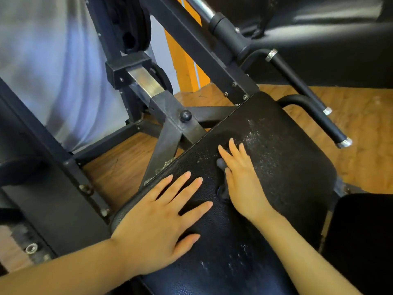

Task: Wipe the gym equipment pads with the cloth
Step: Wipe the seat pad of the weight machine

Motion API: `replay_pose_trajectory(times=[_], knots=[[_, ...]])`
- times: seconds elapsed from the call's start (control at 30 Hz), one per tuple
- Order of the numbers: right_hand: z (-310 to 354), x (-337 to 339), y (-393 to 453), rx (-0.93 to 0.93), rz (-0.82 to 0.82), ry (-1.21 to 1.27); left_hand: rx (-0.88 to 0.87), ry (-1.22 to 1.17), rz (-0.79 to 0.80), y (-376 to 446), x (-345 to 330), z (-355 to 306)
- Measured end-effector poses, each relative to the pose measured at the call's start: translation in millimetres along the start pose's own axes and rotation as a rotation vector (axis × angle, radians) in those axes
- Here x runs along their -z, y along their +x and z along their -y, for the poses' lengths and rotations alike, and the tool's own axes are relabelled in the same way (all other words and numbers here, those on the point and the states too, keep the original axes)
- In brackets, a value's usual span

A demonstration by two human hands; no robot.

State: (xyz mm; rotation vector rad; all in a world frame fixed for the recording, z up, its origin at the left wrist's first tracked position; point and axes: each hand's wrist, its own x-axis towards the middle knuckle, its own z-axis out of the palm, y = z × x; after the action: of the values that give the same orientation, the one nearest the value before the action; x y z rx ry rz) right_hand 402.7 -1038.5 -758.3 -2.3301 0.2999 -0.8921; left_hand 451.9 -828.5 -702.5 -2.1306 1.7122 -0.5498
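A black textured seat pad fills the middle of the view, speckled with pale droplets or dust near its centre. My left hand lies flat on the pad's near left edge with its fingers spread. My right hand presses flat on the middle of the pad with its fingers straight. Under this palm sits a dark cloth, mostly hidden, with a small pale bit showing by the fingers. A second black pad stands at the back right.
The machine's black steel frame runs diagonally on the left, with a knob and bolts. Two padded handles stick out at the right. A person in a pale shirt stands at the left. The floor is wood.
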Motion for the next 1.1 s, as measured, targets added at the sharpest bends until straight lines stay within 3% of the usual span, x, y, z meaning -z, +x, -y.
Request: replay_pose_trajectory(times=[0.2, 0.43, 0.7, 0.93, 1.1], knots=[[0, -9, 115, -0.062, -0.020, -0.068, -0.004, 0.004, 0.026, 1, 1, 0], [-3, 7, -37, 0.007, 0.064, 0.099, 0.001, 0.010, 0.015, 0, 1, 0], [-26, 2, 89, -0.132, -0.004, -0.053, -0.004, 0.013, 0.014, 2, 1, 1], [-12, 5, -36, -0.063, 0.028, 0.112, 0.002, 0.010, 0.015, 0, 1, 0], [-20, 10, 40, -0.134, 0.012, 0.021, 0.004, 0.000, 0.006, 0, -1, -1]])
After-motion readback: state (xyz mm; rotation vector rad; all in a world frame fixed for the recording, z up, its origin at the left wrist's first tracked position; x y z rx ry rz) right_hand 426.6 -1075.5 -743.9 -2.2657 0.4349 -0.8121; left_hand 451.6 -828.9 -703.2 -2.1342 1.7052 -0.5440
